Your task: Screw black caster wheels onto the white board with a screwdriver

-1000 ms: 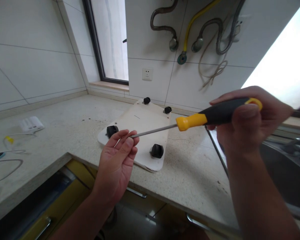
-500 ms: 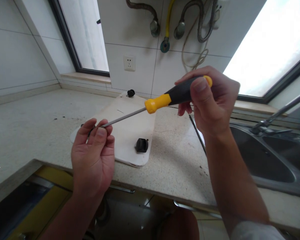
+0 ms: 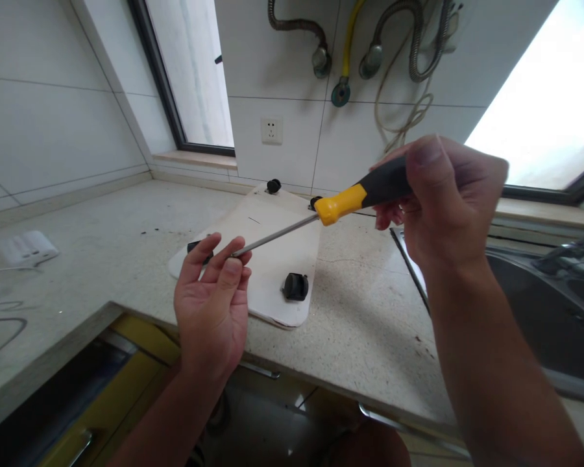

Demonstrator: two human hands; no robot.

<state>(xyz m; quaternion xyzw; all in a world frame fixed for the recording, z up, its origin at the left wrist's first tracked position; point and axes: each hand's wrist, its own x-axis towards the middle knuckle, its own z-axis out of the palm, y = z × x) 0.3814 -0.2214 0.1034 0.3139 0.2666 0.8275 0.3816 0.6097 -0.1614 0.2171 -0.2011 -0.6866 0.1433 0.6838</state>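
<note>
My right hand (image 3: 448, 207) is closed around the black and yellow handle of a screwdriver (image 3: 341, 204). The shaft slants down to the left, and its tip sits between the thumb and fingers of my left hand (image 3: 211, 301). Whether a small screw is pinched there too is hidden. Below the shaft lies a white board (image 3: 272, 253) with rounded corners. A black caster (image 3: 296, 286) stands at its near right corner, and another caster (image 3: 273, 186) at the far end. A third dark caster (image 3: 194, 246) is partly covered by my left fingers.
The board rests on a speckled countertop (image 3: 360, 311). To the right is a metal sink (image 3: 525, 311) with a tap (image 3: 571, 253). A white box-like device (image 3: 29, 248) and a cable lie at the left. An open drawer (image 3: 126, 376) is below the counter's left edge.
My view has turned to the left, so both hands and the board appear further right. The white device has come into view. Both hands keep hold of the screwdriver.
</note>
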